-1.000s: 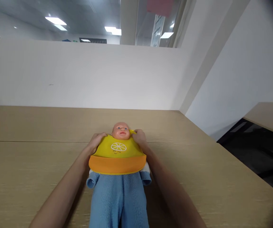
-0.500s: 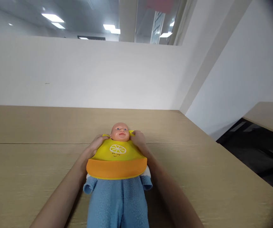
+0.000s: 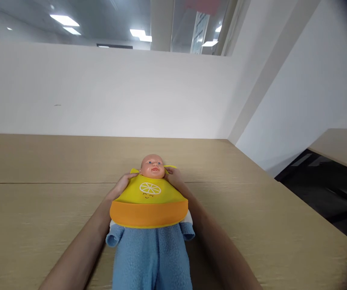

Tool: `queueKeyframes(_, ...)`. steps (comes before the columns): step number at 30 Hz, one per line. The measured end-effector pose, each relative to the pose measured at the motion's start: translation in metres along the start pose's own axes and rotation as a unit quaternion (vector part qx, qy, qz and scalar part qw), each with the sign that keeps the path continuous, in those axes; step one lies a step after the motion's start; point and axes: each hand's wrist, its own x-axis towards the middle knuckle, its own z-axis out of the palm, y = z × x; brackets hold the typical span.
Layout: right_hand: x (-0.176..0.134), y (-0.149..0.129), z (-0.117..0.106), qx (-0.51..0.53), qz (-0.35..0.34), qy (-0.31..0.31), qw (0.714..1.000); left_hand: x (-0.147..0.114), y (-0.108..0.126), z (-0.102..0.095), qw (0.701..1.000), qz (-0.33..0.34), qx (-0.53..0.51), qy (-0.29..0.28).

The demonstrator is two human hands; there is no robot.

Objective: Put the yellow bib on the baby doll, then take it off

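Note:
A baby doll (image 3: 151,257) in a fuzzy blue outfit with white upper sleeves lies on its back, head away from me. Over its chest spreads a yellow bib (image 3: 149,196) with a white citrus slice, a smiling face and an orange catch pocket (image 3: 148,214). My left hand (image 3: 123,183) is closed on the bib's neck strap at the left of the doll's neck. On the other side, my right hand (image 3: 174,177) grips the right strap, whose yellow end sticks out above the fingers. Whether the strap ends join behind the neck is hidden.
The doll lies on a light wooden table (image 3: 55,213) with a seam running across it. A white wall (image 3: 107,92) with a window above stands behind, and another wall closes the right side. A second tabletop over a dark space (image 3: 327,193) is at far right.
My right hand has shifted slightly left and its fingers have moved in closer to the doll's neck. More of the strap end shows above them. The left hand stays almost still.

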Motion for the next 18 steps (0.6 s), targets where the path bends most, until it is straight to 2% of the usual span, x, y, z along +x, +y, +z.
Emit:
queueKeyframes(6,0.001,-0.006,-0.003,0.024,0.036,0.032,0.999,0.009,-0.001,-0.008,0.999,0.034,-0.005,0.025)
queueKeyframes(9,-0.001,-0.01,-0.004,0.06,0.053,-0.014,0.997,0.009,0.001,-0.005,0.999,0.03,-0.017,0.034)
queueKeyframes(13,-0.001,-0.008,-0.004,0.099,0.077,-0.078,0.989,-0.003,0.0,-0.001,1.0,0.021,-0.019,0.012)
queueKeyframes(18,0.001,-0.012,-0.005,0.105,0.083,-0.127,0.983,-0.019,-0.002,0.003,0.996,0.077,-0.016,0.032)
